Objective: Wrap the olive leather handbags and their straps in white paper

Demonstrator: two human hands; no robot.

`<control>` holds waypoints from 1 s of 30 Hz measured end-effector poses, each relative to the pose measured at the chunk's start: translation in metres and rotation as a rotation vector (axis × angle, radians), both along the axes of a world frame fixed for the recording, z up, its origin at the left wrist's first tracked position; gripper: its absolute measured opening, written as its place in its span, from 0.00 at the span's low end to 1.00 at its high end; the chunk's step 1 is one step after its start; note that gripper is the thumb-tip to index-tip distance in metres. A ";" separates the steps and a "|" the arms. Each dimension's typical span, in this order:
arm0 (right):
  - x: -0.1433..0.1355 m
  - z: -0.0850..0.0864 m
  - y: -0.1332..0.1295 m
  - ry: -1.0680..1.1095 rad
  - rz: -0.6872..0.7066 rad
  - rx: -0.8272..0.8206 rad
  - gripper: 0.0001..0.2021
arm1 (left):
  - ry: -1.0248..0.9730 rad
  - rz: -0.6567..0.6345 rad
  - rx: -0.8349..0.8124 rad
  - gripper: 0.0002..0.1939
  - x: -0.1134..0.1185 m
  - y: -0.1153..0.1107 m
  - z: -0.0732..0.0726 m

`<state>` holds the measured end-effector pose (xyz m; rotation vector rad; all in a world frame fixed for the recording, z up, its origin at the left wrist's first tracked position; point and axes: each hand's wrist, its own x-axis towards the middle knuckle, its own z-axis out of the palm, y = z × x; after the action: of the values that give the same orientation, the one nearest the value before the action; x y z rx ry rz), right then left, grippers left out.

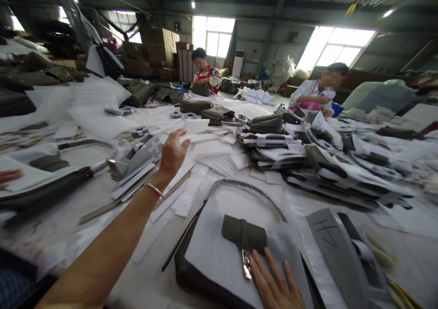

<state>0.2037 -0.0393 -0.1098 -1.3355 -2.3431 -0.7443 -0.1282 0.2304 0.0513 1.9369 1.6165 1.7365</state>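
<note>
- Resting open on the front of the dark handbag, my right hand has its fingers spread, with the fingertips beside the metal clasp; it grips nothing.
- Handbag: lying at the near centre of the bench, its front face largely under a pale sheet; the small dark flap lies uncovered above the clasp, and the wrapped handle arches toward the far side.
- My left hand, with a bangle at the wrist, is open and empty, reaching out near the loose white papers; whether it touches them I cannot tell.
- Left of that hand: a grey piece marked with a pale cross, beside flat strips. At the far left, another person's hand is over a second dark bag.
- Right of the handbag: a grey panel bearing dark handwritten strokes; beyond it, a stack of dark bags interleaved with white wrapping.
- Far side: rolls of tape, more dark bags and two people, one in red, one in white and pink.
</note>
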 end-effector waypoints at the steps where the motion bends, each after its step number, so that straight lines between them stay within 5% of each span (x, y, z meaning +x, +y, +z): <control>1: -0.003 0.007 -0.002 0.014 -0.001 -0.037 0.37 | -0.155 -0.019 0.006 0.17 -0.001 -0.012 0.006; 7: -0.018 0.043 -0.015 0.090 -0.069 -0.191 0.48 | -0.835 -0.304 -0.129 0.21 0.029 -0.075 0.014; 11: -0.021 0.051 -0.016 0.133 -0.078 -0.227 0.45 | -0.894 -0.589 -0.390 0.24 0.055 -0.125 0.002; 17: -0.026 0.063 -0.018 0.194 -0.139 -0.353 0.37 | -0.198 -0.780 -0.558 0.06 0.056 -0.172 -0.019; 21: -0.029 0.069 -0.020 0.198 -0.198 -0.421 0.33 | 0.282 -0.712 -0.423 0.18 0.044 -0.178 -0.027; 25: -0.032 0.076 -0.021 0.189 -0.230 -0.481 0.30 | 0.726 -0.699 -0.295 0.25 0.035 -0.184 -0.020; 30: -0.034 0.080 -0.020 0.162 -0.256 -0.531 0.26 | 0.921 -0.765 -0.305 0.17 0.048 -0.193 -0.001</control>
<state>0.1700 -0.0596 -0.0294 -1.8570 -2.3503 -0.0559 -0.0804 0.0378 0.0503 2.7913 0.8921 0.2942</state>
